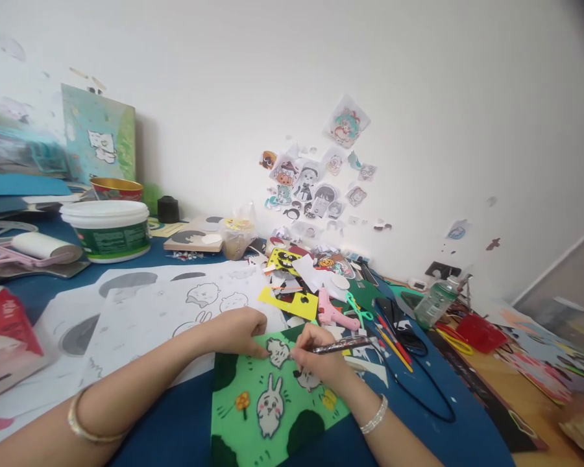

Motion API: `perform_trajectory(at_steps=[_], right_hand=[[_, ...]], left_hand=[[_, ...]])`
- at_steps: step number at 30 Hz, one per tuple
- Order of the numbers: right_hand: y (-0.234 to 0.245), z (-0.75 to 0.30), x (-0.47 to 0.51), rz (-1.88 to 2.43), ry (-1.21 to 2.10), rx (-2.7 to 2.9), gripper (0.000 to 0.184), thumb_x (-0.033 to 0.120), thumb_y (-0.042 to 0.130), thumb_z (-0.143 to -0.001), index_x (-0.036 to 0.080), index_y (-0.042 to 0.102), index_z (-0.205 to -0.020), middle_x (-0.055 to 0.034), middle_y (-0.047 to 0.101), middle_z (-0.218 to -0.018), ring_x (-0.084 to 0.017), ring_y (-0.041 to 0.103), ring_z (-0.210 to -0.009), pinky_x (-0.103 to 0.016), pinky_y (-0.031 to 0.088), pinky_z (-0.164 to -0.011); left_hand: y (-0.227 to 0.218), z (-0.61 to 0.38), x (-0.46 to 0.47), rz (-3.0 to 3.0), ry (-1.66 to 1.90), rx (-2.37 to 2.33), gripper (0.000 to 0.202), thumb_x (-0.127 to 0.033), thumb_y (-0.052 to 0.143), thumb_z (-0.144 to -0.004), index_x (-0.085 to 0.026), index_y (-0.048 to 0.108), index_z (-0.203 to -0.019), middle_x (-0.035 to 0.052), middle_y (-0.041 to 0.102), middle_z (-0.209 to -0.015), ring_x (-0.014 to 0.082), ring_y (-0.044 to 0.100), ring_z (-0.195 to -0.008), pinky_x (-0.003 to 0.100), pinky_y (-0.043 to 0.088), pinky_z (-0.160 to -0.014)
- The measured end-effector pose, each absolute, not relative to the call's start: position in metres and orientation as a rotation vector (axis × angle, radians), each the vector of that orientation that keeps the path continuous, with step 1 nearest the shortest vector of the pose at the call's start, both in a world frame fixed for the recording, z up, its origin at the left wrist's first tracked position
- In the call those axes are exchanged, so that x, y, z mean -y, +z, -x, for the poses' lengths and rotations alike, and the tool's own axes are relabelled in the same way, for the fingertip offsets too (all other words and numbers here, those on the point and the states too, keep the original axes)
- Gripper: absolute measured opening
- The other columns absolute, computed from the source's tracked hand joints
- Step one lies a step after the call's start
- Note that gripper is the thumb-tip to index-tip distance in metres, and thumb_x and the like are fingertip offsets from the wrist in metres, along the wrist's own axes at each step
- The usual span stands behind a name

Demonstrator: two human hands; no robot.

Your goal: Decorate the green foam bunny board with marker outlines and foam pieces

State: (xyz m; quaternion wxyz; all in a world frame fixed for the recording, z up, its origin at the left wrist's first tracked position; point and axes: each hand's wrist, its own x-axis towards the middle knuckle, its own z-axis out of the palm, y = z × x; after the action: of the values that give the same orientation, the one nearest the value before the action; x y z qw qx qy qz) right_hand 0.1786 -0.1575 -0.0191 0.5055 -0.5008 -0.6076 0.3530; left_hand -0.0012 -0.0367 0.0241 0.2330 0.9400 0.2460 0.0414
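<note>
Pen (343, 344) gripped in right hand (321, 360), tip at white cutout (278, 351); left hand (238, 331) curled, pinning white cutout.

green sheet (253, 415) flat | white cutout (277, 351) on its top edge | dark pen (343, 346) near-level, tip at cutout

Left hand (241, 331) pins the green sheet (272, 402); right hand (321, 353) holds a pen (343, 345), tip at the small cutout (277, 351).

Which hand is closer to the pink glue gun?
Right. The right hand, gripping a pen, is right beside the pink glue gun, on its near side; the left hand is farther off to its left.
</note>
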Motion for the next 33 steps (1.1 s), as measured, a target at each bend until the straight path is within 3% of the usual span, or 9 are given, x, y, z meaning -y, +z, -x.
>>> perform_trajectory(at_steps=[7, 16, 21, 27, 33], right_hand=[[-0.028, -0.193, 0.156, 1.098, 0.748, 1.206, 0.033, 0.038, 0.062, -0.076, 0.02, 0.039, -0.06, 0.0061, 0.051, -0.046, -0.006, 0.039, -0.036, -0.018, 0.025, -0.037], [-0.029, -0.197, 0.155, 1.04, 0.667, 1.195, 0.025, 0.037, 0.056, -0.083, 0.019, 0.05, -0.065, 0.0034, 0.054, -0.049, -0.008, 0.043, -0.042, -0.019, 0.029, -0.04], [-0.031, -0.197, 0.158, 1.096, 0.741, 1.317, 0.023, 0.033, 0.061, -0.077, 0.02, 0.045, -0.066, 0.0023, 0.057, -0.058, -0.008, 0.044, -0.042, -0.02, 0.029, -0.04], [-0.028, -0.186, 0.165, 1.34, 0.508, 1.554, 0.032, 0.022, 0.054, -0.071, 0.021, 0.029, -0.051, 0.0065, 0.035, -0.048, -0.008, 0.032, -0.044, -0.022, 0.027, -0.044], [-0.033, -0.18, 0.165, 1.456, 0.373, 1.835, 0.03, 0.013, 0.045, -0.068, 0.021, 0.021, -0.053, 0.0062, 0.028, -0.049, -0.008, 0.029, -0.046, -0.023, 0.02, -0.044]], left_hand=[[0.029, 0.003, 0.05, -2.533, -0.208, -0.495, 0.029, -0.046, 0.067, -0.058, -0.02, 0.059, -0.07, -0.0011, 0.057, -0.068, 0.0145, 0.046, -0.057, 0.024, 0.029, -0.046], [0.021, -0.005, 0.069, -2.645, -0.139, -0.724, 0.031, -0.048, 0.069, -0.057, -0.021, 0.059, -0.069, -0.0003, 0.058, -0.069, 0.0152, 0.047, -0.057, 0.025, 0.025, -0.043], [0.019, -0.005, 0.058, -2.658, -0.071, -0.894, 0.029, -0.046, 0.067, -0.058, -0.021, 0.059, -0.071, 0.0024, 0.06, -0.077, 0.0185, 0.051, -0.065, 0.025, 0.027, -0.046], [0.021, -0.004, 0.049, -2.663, -0.107, -0.8, 0.028, -0.046, 0.062, -0.061, -0.021, 0.054, -0.07, 0.0012, 0.058, -0.073, 0.0168, 0.048, -0.061, 0.026, 0.027, -0.045], [0.023, -0.004, 0.049, -2.702, -0.125, -0.747, 0.032, -0.051, 0.059, -0.063, -0.021, 0.053, -0.07, 0.0023, 0.058, -0.073, 0.018, 0.048, -0.062, 0.026, 0.027, -0.046]])
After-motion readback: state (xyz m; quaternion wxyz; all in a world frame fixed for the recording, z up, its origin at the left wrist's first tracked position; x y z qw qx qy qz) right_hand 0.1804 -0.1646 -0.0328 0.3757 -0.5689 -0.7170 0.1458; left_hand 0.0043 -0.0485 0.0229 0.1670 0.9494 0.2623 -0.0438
